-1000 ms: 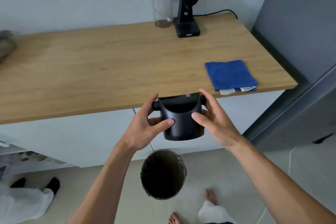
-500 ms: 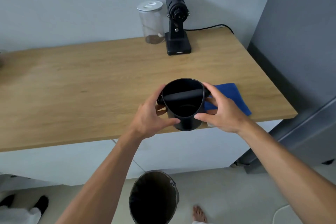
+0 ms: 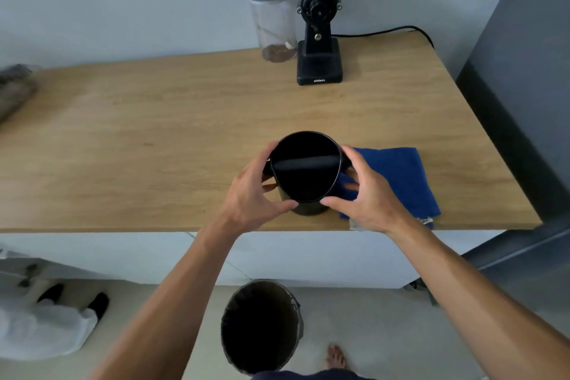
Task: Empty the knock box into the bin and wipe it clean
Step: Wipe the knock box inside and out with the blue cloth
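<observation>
The black knock box (image 3: 305, 185) stands upright near the front edge of the wooden counter (image 3: 154, 148), its round mouth open toward me and its bar running across. My left hand (image 3: 253, 194) grips its left side and my right hand (image 3: 367, 197) grips its right side. A folded blue cloth (image 3: 398, 176) lies on the counter just right of the box, partly under my right hand. The dark bin (image 3: 260, 327) stands on the floor below the counter, lined with a black bag; its inside looks dark.
A black coffee grinder (image 3: 319, 40) and a clear lidded jar (image 3: 273, 21) stand at the back by the wall, with a cable running right. A grey cabinet (image 3: 524, 71) borders the counter's right end. Another person's feet (image 3: 74, 302) are at lower left.
The knock box has risen from over the bin in front of the counter edge up onto the counter beside the blue cloth. Both hands stayed on it.
</observation>
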